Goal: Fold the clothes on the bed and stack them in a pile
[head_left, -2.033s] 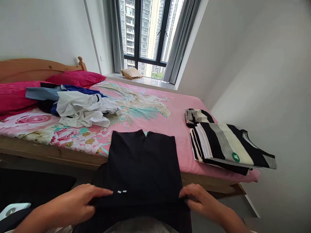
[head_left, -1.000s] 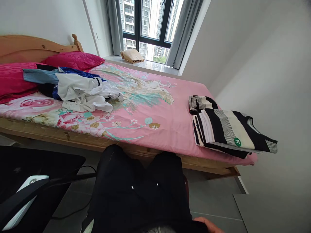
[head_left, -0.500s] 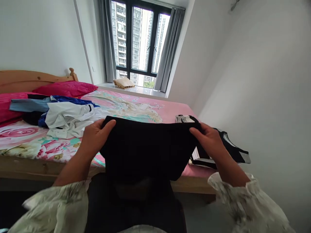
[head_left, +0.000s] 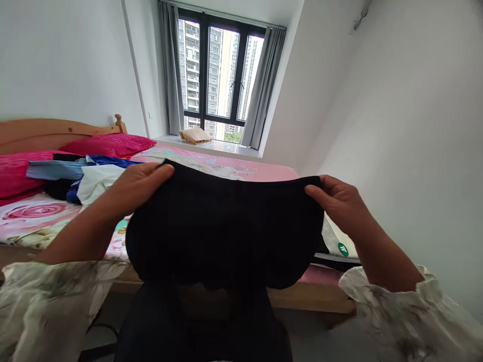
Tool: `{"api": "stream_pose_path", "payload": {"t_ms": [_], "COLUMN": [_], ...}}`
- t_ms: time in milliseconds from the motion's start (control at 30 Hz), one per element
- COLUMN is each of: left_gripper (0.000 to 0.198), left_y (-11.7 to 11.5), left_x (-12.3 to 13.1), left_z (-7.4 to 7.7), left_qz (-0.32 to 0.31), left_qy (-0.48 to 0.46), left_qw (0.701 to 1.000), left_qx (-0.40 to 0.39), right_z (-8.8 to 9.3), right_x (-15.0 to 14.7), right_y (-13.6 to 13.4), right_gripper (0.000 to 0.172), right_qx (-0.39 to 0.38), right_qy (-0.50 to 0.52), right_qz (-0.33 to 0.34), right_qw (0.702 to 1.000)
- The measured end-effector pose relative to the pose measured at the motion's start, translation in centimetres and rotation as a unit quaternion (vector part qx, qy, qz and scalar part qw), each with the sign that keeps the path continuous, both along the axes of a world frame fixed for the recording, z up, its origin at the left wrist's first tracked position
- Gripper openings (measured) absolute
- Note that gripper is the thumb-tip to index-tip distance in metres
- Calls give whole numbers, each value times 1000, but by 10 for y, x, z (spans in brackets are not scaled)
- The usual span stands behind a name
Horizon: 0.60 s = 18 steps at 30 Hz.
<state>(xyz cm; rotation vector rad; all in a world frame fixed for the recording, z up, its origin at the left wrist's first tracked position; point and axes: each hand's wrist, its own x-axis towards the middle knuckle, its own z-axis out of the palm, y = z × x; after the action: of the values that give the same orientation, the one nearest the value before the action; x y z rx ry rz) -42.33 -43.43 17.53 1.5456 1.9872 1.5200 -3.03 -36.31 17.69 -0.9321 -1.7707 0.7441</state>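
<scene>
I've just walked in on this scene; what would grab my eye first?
Probably the big black cloth in the middle, its top edge spanning from the left hand to the right hand. Next come the vivid pink pillows on the left of the bed, beside heaped clothes. Behind, a bright window stands between gray curtains.

Your black cloth [head_left: 234, 231] hides part of your left hand [head_left: 145, 178] and right hand [head_left: 341, 198], and it's too dark for you to make out folds. It also covers the middle of the bed [head_left: 269, 173] and most of the striped pile [head_left: 334, 234]. Picture edges cut off your sleeves [head_left: 409, 322], your trousers [head_left: 151, 322] and the headboard [head_left: 45, 131]; your left forearm [head_left: 90, 218] blocks some white cloth [head_left: 98, 181]
</scene>
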Motion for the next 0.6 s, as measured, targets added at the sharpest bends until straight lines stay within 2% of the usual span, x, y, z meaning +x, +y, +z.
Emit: {"api": "stream_pose_path", "payload": {"t_ms": [67, 100, 200, 267, 400, 533, 600], "left_gripper": [58, 58, 54, 51, 49, 47, 45], "left_y": [-1, -4, -22, -38, -56, -52, -48], "left_x": [-3, -5, -11, -15, -20, -20, -18], "left_z": [-2, -4, -14, -24, -48, -73, -81], "left_qz": [-9, -19, -58, -74, -98, -130, -110], "left_qy": [36, 13, -140, -178, -194, -179, -143], "left_qw": [999, 999, 987, 978, 966, 958, 971], "left_qx": [-24, -33, -53, -78, -139, -184, -157], "right_z": [-4, -6, -17, -25, -42, -58, -67], "right_x": [-2, -1, 3, 8, 10, 0, -4], "right_y": [-1, -2, -8, -12, -19, -22, -22], "right_gripper": [30, 30, 32, 34, 36, 35, 34], "right_qx": [-7, -22, -91, -134, -193, -215, -189], "right_qy": [-29, -34, -17, -11, -28, -51, -72], "right_qz": [1, 10, 62, 99, 127, 133, 127], "right_qw": [1000, 999, 994, 986, 973, 966, 971]}}
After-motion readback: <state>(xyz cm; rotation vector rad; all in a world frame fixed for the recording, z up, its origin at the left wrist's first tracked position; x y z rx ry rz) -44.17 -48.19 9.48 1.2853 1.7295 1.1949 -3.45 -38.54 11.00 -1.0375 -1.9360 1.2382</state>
